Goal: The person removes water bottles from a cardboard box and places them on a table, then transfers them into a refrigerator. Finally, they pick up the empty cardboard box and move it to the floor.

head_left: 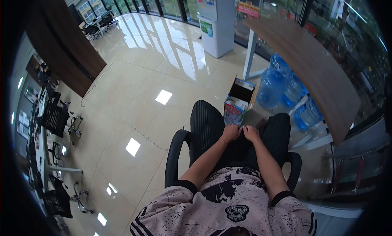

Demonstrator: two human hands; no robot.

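Observation:
My left hand point(231, 132) and my right hand point(250, 133) meet above my lap, fingers curled in and fingertips nearly together. Both hands look closed in a pinch; whatever lies between the fingertips is too small to make out. Just beyond them stands an open cardboard box point(234, 111) with a colourful printed side, its flaps up and its inside dark. My knees, in dark striped trousers point(206, 123), are on either side of the hands.
I sit in a black armchair point(178, 154). Large blue water bottles point(272, 87) stand under a curved wooden table point(306, 56) at the right. A water dispenser point(215, 29) is farther ahead. Office chairs point(55, 117) line the left, beside a dark wooden panel point(67, 40).

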